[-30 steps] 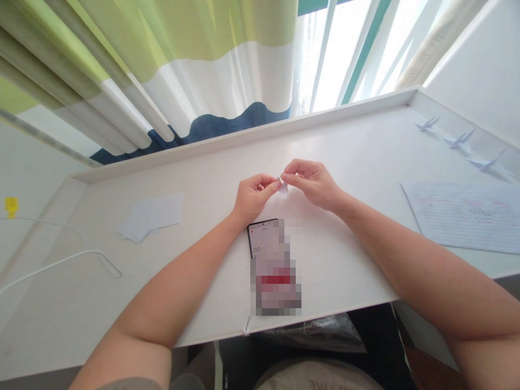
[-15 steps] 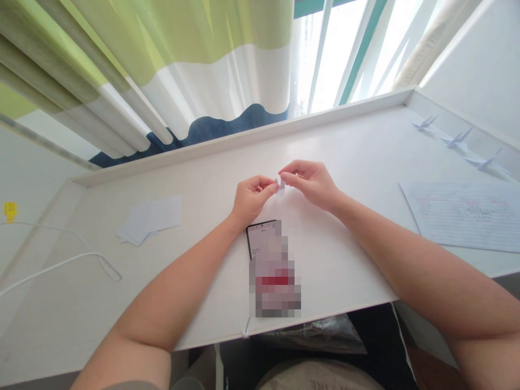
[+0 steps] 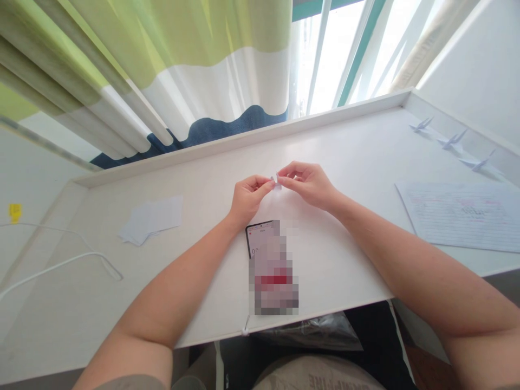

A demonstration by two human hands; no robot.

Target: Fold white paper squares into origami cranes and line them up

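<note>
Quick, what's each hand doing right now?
Left hand: closed, fingertips pinching a small folded white paper piece.
Right hand: closed, pinching the same paper piece from the other side.

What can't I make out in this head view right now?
All in the head view:
- Small white paper: fold details too small, partly covered by the fingers of the left hand and right hand.
- Phone: most of its screen hidden by pixelation.
- Lined sheet: writing too blurred to read, right side cut off by the picture edge.
</note>
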